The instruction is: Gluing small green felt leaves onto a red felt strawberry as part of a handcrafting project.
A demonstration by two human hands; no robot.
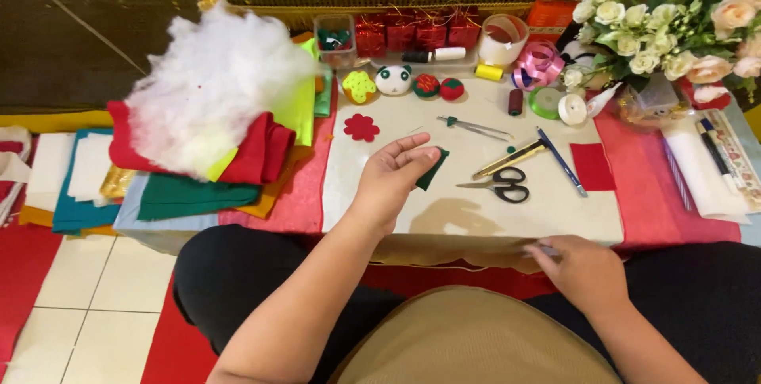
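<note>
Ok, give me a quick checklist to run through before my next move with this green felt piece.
1. Green felt piece held in the left hand: ok, pinched at the fingertips above the cream mat.
2. Right hand free: cannot tell, it rests at the mat's near edge and may pinch something small.
3. Scissors within reach: ok, lying shut on the mat just right of the left hand.
4. Red felt flower at hand: ok, flat on the mat's far left corner.
5. Stuffing nearby: ok, piled on the felt stack at left.
</note>
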